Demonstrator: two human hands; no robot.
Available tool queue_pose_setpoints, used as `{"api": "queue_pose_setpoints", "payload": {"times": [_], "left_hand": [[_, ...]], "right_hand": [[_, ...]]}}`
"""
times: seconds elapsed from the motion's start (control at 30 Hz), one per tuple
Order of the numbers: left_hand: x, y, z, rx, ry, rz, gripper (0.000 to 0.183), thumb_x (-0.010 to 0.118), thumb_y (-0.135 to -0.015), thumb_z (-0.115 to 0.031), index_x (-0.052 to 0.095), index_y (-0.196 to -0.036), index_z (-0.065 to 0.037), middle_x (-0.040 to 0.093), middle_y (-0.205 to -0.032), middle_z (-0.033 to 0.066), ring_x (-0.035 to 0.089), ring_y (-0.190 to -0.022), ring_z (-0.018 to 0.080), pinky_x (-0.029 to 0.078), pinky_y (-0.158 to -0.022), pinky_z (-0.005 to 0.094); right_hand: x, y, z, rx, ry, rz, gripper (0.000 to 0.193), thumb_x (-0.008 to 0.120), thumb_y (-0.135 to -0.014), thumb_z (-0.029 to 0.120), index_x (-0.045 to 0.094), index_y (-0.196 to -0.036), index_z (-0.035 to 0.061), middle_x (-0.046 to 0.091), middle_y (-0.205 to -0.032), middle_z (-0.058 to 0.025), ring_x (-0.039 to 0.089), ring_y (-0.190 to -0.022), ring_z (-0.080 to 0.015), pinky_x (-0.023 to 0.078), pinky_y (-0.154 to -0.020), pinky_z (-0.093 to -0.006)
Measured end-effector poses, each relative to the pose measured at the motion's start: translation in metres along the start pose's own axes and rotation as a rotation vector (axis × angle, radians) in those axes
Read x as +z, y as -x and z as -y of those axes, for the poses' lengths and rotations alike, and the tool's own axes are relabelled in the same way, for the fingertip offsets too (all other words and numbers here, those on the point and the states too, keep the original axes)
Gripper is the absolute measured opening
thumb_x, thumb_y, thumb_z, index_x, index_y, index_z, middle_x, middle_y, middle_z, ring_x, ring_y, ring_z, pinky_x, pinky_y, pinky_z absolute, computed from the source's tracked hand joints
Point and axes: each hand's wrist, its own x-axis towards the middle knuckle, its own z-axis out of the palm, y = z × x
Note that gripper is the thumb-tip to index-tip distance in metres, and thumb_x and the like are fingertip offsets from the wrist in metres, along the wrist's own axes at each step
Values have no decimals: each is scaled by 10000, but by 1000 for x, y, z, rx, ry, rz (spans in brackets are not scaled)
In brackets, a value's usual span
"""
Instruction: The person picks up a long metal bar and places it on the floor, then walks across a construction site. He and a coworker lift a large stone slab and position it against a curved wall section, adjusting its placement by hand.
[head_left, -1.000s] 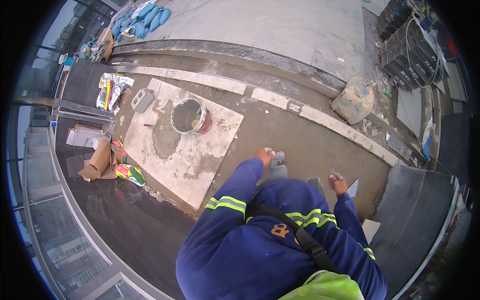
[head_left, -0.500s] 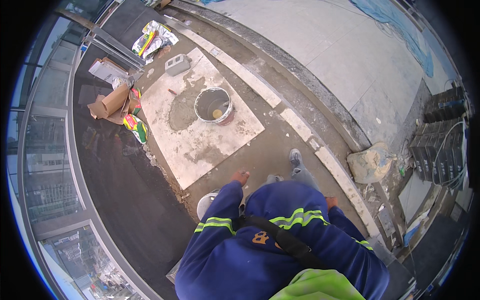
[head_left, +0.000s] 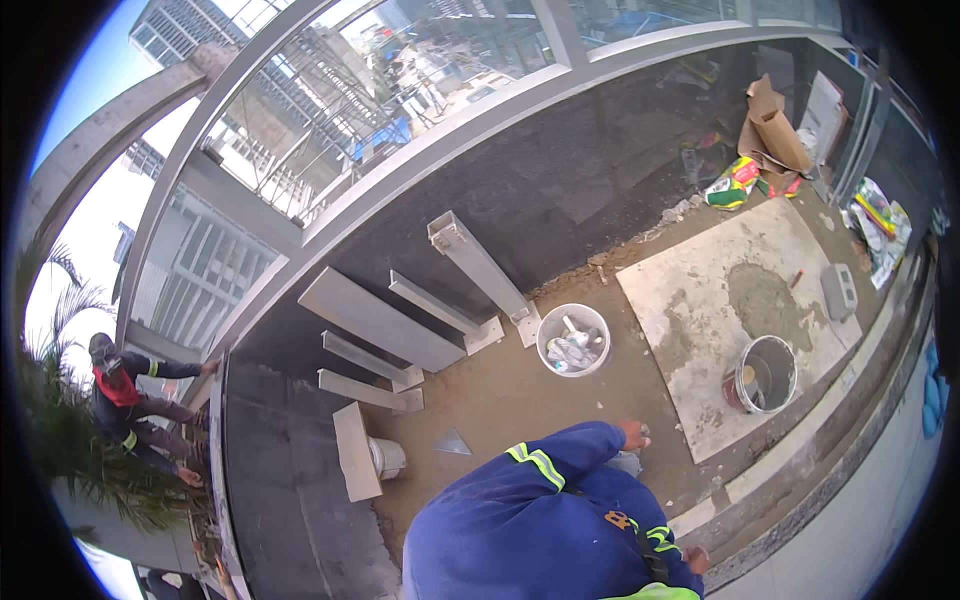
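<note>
My left hand (head_left: 634, 436) hangs in front of my body, its fingers loosely bent and a little apart, with nothing seen in it. Beyond it lies a stained pale board (head_left: 690, 405) on the floor. My right hand (head_left: 695, 560) is low at my right side, its fingers too small and turned away to make out. On the board stands a mortar-smeared bucket (head_left: 785, 400) with something round and yellowish inside. A white bucket (head_left: 545, 362) holding pale, crumpled-looking things sits on the floor left of the board.
Grey metal posts (head_left: 480, 270) and plates lean on the dark wall at left. A flat panel (head_left: 352, 455) leans on a small pale bucket (head_left: 388, 458). A grey block (head_left: 838, 292) and cardboard (head_left: 780, 135) are at far right. Another person (head_left: 135, 400) is beyond the wall.
My view has swung left, so the board and its bucket now appear farther right. The white bucket, leaning metal pieces and another person have come into view. My left hand still hangs in front.
</note>
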Motion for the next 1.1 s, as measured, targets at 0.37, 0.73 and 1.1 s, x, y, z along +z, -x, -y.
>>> {"api": "queue_pose_setpoints", "payload": {"times": [0.37,0.73,1.1], "left_hand": [[59,254,160,-1235,685,-582,575,588,-956,-555,688,-1309,-112,774,-982,113,755,-930,267,570,-906,409],[224,277,-34,-1385,674,-1,639,609,-939,-588,650,-1371,-118,775,-1050,140,757,-953,254,555,-912,412],[189,202,-27,-1429,853,-340,612,597,-997,-521,598,-1409,-69,750,-1140,143,755,-930,210,590,-792,364]], "right_hand": [[195,-167,216,220,-165,101,696,494,-1037,498,342,-1582,93,432,-1571,-200,494,-1396,-334,311,-1210,-462],[336,-378,255,-5,-446,-175,1411,798,-680,718,67,-1532,-138,243,-1626,-294,362,-1471,-413,394,-1163,-588],[339,-492,229,-120,-1298,183,1290,540,-785,889,126,-1610,-12,290,-1664,-186,345,-1500,-389,346,-1159,-590]]}}
